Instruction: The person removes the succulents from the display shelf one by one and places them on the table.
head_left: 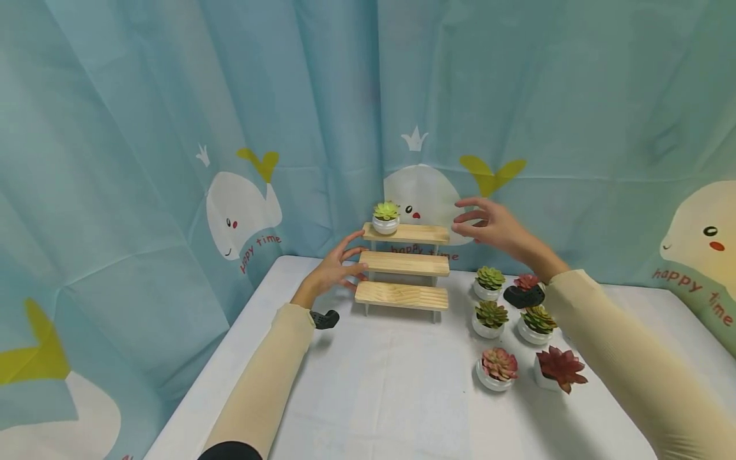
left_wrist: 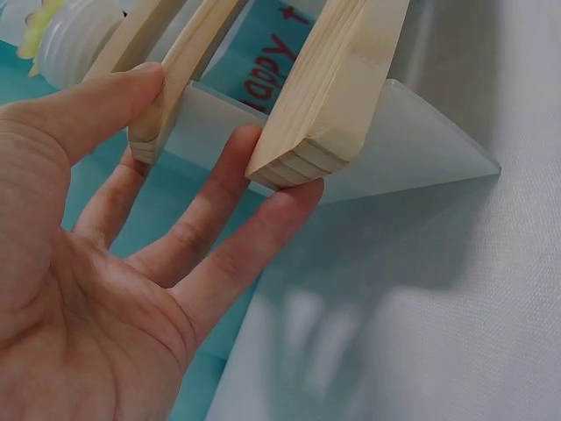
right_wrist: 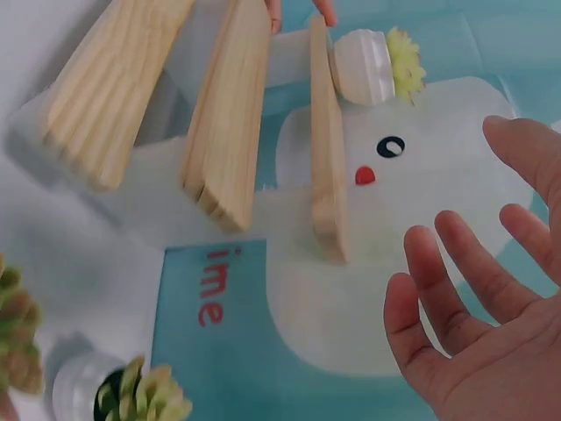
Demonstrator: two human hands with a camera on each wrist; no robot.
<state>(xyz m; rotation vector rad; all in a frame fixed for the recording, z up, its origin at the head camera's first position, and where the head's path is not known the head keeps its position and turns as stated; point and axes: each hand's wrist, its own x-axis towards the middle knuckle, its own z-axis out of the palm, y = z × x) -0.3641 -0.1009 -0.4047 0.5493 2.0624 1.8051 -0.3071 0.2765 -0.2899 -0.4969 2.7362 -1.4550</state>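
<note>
A three-tier wooden display stand (head_left: pixel 404 262) with pale translucent side panels (left_wrist: pixel 421 145) stands on the table. On the left end of its top plank sits a green succulent in a white pot (head_left: pixel 386 218). My left hand (head_left: pixel 332 271) touches the stand's left end with spread fingers. In the left wrist view its thumb (left_wrist: pixel 131 88) lies on the middle plank, and one fingertip touches the end of the bottom plank (left_wrist: pixel 320 96). To the right of the top plank, my right hand (head_left: pixel 489 223) hovers in the air with relaxed, slightly bent fingers, holding nothing.
Right of the stand are several potted succulents, among them a green one (head_left: pixel 488 319), a pink one (head_left: pixel 498 368) and a dark red one (head_left: pixel 559 368), below my right forearm. A blue curtain (head_left: pixel 322 128) with whale prints hangs behind the white table (head_left: pixel 397 396).
</note>
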